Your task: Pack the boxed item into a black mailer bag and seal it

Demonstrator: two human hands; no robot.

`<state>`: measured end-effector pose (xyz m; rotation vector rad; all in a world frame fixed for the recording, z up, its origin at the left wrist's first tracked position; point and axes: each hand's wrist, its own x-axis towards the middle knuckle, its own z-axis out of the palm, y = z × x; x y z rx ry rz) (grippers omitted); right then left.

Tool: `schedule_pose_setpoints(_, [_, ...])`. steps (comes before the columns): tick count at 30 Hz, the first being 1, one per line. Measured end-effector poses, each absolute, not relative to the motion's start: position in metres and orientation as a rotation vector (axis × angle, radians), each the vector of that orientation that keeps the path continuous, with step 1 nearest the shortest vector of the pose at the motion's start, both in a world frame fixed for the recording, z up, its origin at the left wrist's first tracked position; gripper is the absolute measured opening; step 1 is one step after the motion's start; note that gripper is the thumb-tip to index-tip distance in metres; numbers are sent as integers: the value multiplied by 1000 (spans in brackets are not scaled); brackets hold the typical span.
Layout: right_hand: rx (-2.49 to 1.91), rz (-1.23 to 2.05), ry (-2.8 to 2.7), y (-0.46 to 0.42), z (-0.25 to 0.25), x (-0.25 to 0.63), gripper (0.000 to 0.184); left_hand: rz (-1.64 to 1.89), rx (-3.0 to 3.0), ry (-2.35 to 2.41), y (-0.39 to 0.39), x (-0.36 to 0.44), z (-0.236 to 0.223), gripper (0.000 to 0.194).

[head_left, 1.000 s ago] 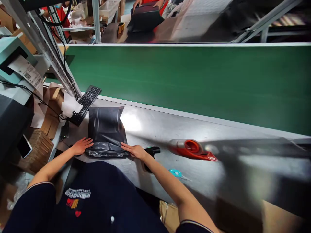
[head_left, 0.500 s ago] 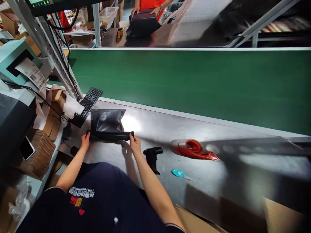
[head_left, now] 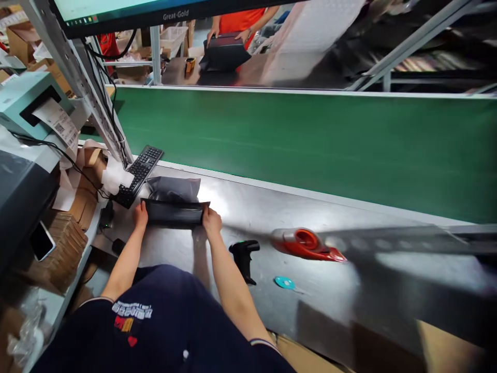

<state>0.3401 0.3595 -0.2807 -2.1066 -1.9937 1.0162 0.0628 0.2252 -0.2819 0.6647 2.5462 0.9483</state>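
A black plastic mailing bag [head_left: 174,213] lies on the metal table in front of me, its near part folded over toward the far side. My left hand [head_left: 140,215] pinches the left end of the fold. At the right end, my right hand [head_left: 212,220] grips the same fold with its fingers closed. Beyond the fold, the bag's thinner, wrinkled part rests near the keyboard [head_left: 140,173]. What the bag contains, if anything, is hidden. A black handheld barcode scanner [head_left: 244,259] lies to the right of my right forearm.
A red tape dispenser [head_left: 305,242] and a small turquoise tag [head_left: 284,282] lie to the right. Past the table runs a green conveyor belt [head_left: 303,134]. A label printer [head_left: 33,103], a phone [head_left: 42,241] and stacked cardboard [head_left: 66,248] are at left. A co-worker handles a black bag [head_left: 225,52] opposite.
The near edge of the bag has been turned over into a wider flat fold, covering more of the bag. Both hands stay at its ends, slightly closer together. The view has tilted up slightly.
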Motion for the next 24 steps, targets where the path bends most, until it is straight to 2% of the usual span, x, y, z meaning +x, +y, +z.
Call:
schedule_pose_setpoints(6, [-2177, 1190, -1996, 367, -280, 344, 53, 751, 603, 2538, 229, 54, -287, 29])
schedule_pose_setpoints(8, [-2198, 1089, -1925, 360, -281, 358, 57, 795, 604, 2586, 219, 59, -286, 28])
schedule_pose_setpoints(9, [-2172, 994, -1895, 354, -281, 364, 60, 869, 650, 2622, 213, 64, -286, 34])
schedule_pose_setpoints(11, [-1996, 801, -1952, 336, -281, 365, 60, 1068, 911, 2645, 203, 80, -287, 44])
schedule_pose_setpoints(13, [-1697, 712, -2212, 317, -279, 348, 51, 1114, 1369, 2496, 200, 102, -288, 46])
schedule_pose_setpoints(16, [-1344, 718, -2638, 302, -272, 302, 47, 741, 1759, 2206, 212, 132, -287, 45])
schedule_pose_setpoints(20, [-1511, 685, -2684, 317, -266, 271, 52, 464, 1579, 2255, 234, 134, -282, 66])
schedule_pose_setpoints(24, [-1789, 735, -2405, 336, -271, 284, 52, 612, 1302, 2140, 241, 111, -286, 102])
